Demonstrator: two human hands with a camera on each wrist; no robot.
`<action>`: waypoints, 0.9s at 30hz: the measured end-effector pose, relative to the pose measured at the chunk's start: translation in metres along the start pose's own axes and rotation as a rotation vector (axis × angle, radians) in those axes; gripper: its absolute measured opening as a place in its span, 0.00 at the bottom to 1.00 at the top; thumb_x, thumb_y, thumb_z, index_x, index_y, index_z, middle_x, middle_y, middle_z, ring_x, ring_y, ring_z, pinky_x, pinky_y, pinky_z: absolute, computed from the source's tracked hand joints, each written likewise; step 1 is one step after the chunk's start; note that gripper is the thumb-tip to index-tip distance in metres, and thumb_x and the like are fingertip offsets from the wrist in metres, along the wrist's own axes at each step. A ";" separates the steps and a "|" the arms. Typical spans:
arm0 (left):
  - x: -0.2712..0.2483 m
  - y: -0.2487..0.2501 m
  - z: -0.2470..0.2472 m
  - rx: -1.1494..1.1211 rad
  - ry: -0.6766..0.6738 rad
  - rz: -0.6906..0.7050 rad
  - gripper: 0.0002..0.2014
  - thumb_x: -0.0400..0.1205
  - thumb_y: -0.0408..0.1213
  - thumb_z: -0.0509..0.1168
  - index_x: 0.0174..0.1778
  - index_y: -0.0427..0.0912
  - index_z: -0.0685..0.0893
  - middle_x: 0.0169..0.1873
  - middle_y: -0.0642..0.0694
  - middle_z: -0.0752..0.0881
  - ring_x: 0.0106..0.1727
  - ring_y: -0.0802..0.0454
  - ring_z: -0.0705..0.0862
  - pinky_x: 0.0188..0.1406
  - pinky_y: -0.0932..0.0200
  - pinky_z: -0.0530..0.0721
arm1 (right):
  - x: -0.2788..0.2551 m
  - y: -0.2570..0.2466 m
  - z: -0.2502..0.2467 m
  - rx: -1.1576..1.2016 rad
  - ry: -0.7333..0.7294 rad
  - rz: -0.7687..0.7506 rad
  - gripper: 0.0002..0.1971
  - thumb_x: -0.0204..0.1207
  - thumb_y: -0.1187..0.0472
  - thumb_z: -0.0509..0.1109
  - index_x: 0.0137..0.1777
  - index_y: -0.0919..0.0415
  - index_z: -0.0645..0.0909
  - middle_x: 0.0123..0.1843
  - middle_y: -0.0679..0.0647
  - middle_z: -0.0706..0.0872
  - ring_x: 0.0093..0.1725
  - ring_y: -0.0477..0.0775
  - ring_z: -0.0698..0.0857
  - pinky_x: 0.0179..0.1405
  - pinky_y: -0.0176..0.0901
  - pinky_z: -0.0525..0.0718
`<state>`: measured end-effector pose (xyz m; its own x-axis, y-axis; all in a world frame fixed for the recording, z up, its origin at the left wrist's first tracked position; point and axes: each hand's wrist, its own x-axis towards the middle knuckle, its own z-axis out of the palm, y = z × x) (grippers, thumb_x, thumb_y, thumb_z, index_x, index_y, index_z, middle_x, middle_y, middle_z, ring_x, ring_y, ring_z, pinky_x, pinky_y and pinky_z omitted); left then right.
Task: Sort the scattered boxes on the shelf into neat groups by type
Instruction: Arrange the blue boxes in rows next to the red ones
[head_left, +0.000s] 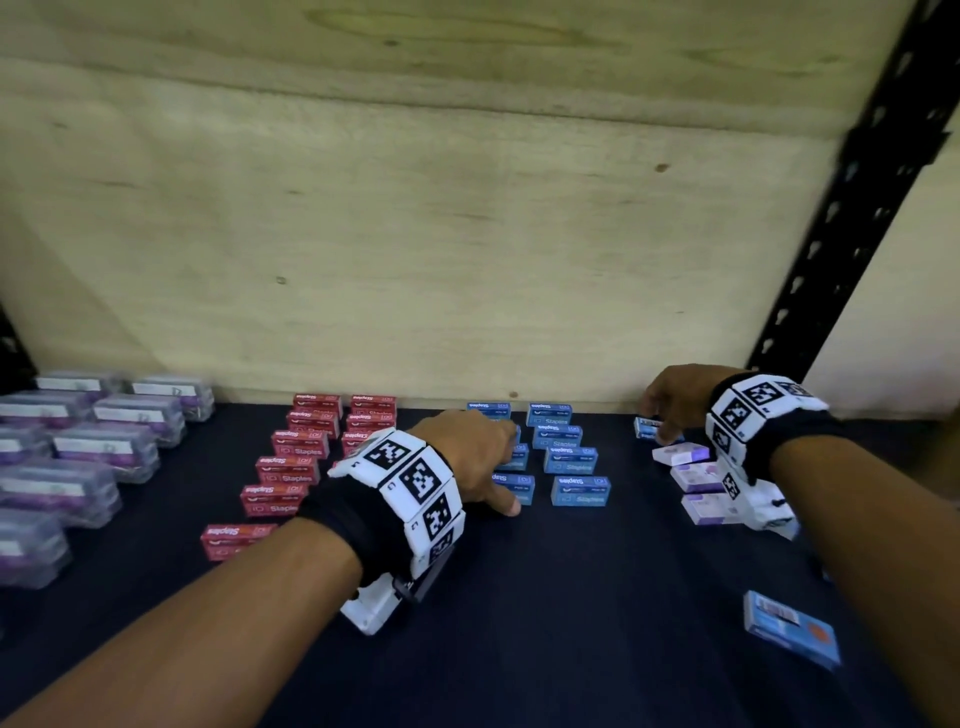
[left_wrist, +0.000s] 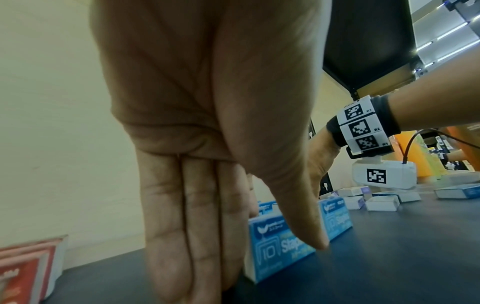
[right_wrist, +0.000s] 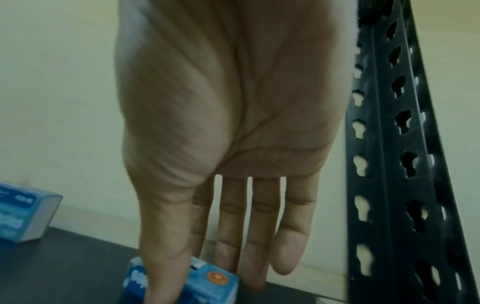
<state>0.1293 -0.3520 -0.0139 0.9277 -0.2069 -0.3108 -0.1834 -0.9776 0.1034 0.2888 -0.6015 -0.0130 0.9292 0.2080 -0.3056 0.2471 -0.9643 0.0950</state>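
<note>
Blue staple boxes (head_left: 569, 460) stand in two columns at mid shelf, red staple boxes (head_left: 298, 452) in two columns to their left. My left hand (head_left: 478, 457) lies over the left blue column, fingers straight and together beside the front blue box (left_wrist: 275, 244), thumb stretched across its front. It grips nothing. At the back right my right hand (head_left: 667, 410) pinches a small blue staple box (head_left: 645, 428), thumb on the near side and fingers behind it (right_wrist: 210, 286). The box sits on the dark shelf (head_left: 571, 597).
Clear boxes with purple contents (head_left: 104, 447) fill the left end. White and lilac boxes (head_left: 696, 478) lie loosely under my right wrist. One blue box (head_left: 792, 629) lies alone at the front right. A black perforated post (head_left: 857, 208) rises at the right, in front of the wooden back wall (head_left: 415, 234).
</note>
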 end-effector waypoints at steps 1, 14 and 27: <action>0.000 -0.001 0.000 -0.007 0.005 0.000 0.28 0.75 0.58 0.73 0.64 0.47 0.74 0.54 0.49 0.82 0.54 0.46 0.81 0.60 0.45 0.82 | 0.000 -0.001 0.000 -0.012 -0.001 0.001 0.17 0.70 0.60 0.82 0.59 0.57 0.87 0.51 0.51 0.87 0.53 0.54 0.85 0.60 0.46 0.83; -0.017 -0.007 -0.005 -0.111 0.038 0.030 0.30 0.76 0.59 0.71 0.68 0.48 0.73 0.34 0.59 0.75 0.37 0.57 0.76 0.42 0.59 0.72 | -0.075 -0.004 -0.020 0.268 -0.027 -0.084 0.12 0.74 0.50 0.66 0.44 0.57 0.84 0.38 0.54 0.88 0.36 0.54 0.84 0.45 0.45 0.83; -0.028 0.067 -0.009 0.120 0.195 0.195 0.20 0.77 0.61 0.68 0.61 0.57 0.80 0.56 0.54 0.82 0.59 0.49 0.81 0.49 0.55 0.76 | -0.157 0.044 0.003 0.339 -0.104 0.018 0.15 0.87 0.60 0.56 0.43 0.65 0.79 0.34 0.58 0.85 0.31 0.54 0.83 0.37 0.44 0.86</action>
<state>0.0937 -0.4110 0.0106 0.9142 -0.3908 -0.1071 -0.3902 -0.9203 0.0270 0.1527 -0.6767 0.0359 0.8954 0.1895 -0.4030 0.1095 -0.9709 -0.2131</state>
